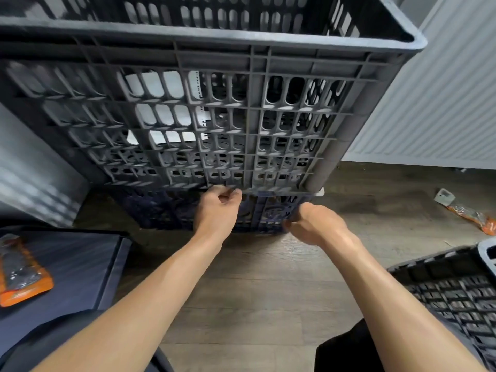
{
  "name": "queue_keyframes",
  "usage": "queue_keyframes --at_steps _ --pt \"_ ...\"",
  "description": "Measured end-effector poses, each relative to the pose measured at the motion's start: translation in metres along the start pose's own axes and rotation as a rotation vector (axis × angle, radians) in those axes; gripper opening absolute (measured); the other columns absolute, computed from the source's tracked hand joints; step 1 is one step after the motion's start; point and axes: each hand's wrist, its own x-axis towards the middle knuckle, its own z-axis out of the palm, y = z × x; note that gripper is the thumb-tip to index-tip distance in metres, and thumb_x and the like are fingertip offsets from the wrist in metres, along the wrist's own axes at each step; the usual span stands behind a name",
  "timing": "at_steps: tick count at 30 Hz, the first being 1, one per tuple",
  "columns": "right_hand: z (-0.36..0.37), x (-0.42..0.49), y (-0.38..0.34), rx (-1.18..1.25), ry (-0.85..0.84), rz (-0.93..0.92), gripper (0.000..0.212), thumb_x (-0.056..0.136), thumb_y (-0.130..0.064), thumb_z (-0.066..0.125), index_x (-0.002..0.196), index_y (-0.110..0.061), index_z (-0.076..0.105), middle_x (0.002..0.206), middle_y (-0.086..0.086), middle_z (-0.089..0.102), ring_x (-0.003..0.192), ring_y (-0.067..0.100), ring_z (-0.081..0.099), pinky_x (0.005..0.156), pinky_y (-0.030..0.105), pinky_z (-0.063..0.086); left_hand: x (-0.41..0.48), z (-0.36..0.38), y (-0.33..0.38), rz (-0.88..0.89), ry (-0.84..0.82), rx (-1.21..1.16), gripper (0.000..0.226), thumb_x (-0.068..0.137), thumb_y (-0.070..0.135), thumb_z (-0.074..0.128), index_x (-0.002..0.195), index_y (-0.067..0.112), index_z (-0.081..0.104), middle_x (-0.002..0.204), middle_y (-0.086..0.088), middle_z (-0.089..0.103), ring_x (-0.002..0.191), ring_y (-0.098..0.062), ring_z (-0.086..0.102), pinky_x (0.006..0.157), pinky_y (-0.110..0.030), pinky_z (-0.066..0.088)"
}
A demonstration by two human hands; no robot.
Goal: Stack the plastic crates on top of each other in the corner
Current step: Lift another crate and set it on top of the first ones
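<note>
A tall grey plastic crate (214, 124) stands on a lower dark blue crate (161, 210) in the corner of the room, its open top close to the camera. My left hand (218, 210) is at the grey crate's bottom front rim, with curled fingers and thumb pinching that edge. Lower and to the right, my right hand (314, 224) has its fingers curled against the blue crate's front wall near its right corner; the fingertips are hidden. A third, black crate (442, 285) lies on the floor at the lower right.
A white ribbed panel (434, 103) forms the wall on the right. An orange packet (472, 216) lies on the wood floor (268, 277) beside it. At the left, a dark padded case (75, 264) carries another orange packet (21, 275).
</note>
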Motion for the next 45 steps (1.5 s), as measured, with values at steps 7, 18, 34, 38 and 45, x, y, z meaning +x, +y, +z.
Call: queue_keyframes --at_steps 7,18,34,38,45 --pt "0.009 0.002 -0.017 0.061 -0.093 -0.132 0.035 0.082 -0.050 0.051 0.084 -0.016 0.058 0.087 0.010 0.063 0.088 0.035 0.063 0.075 0.039 0.054 0.012 0.027 0.000 -0.151 -0.048 -0.033 0.035 0.089 0.048 0.063 0.075 0.018 0.074 0.086 -0.002 0.074 0.088 -0.024 0.068 0.087 -0.041 0.056" --pt "0.010 0.018 -0.022 0.114 0.032 -0.107 0.038 0.090 -0.040 0.052 0.119 -0.016 0.059 0.111 0.014 0.067 0.100 0.039 0.062 0.073 0.038 0.048 0.018 0.029 0.007 -0.437 -0.217 -0.446 0.028 0.094 0.030 0.063 0.104 0.004 0.063 0.094 -0.012 0.071 0.079 -0.021 0.069 0.062 -0.032 0.059" --pt "0.002 0.030 -0.010 0.300 0.189 -0.062 0.026 0.092 -0.001 0.041 0.109 0.003 0.061 0.110 0.022 0.061 0.101 0.038 0.057 0.066 0.037 0.043 0.026 0.080 0.020 -0.372 -0.183 -0.587 0.024 0.096 0.020 0.061 0.079 0.003 0.062 0.081 -0.011 0.070 0.069 -0.023 0.068 0.077 -0.038 0.060" --pt "-0.002 0.033 -0.006 0.346 0.211 -0.070 0.017 0.084 -0.010 0.045 0.092 -0.007 0.059 0.089 0.015 0.061 0.077 0.037 0.052 0.058 0.034 0.037 0.027 0.077 0.019 -0.375 -0.197 -0.559 0.022 0.097 0.022 0.060 0.084 0.004 0.062 0.084 -0.010 0.070 0.072 -0.024 0.068 0.070 -0.035 0.060" --pt "0.011 0.033 -0.008 0.270 -0.020 -0.113 0.023 0.091 -0.028 0.048 0.089 -0.013 0.065 0.092 0.012 0.067 0.081 0.033 0.060 0.059 0.031 0.041 0.018 0.073 0.017 -0.351 -0.193 -0.393 0.040 0.095 0.041 0.059 0.112 0.005 0.059 0.082 -0.006 0.071 0.058 -0.016 0.061 0.062 -0.032 0.060"
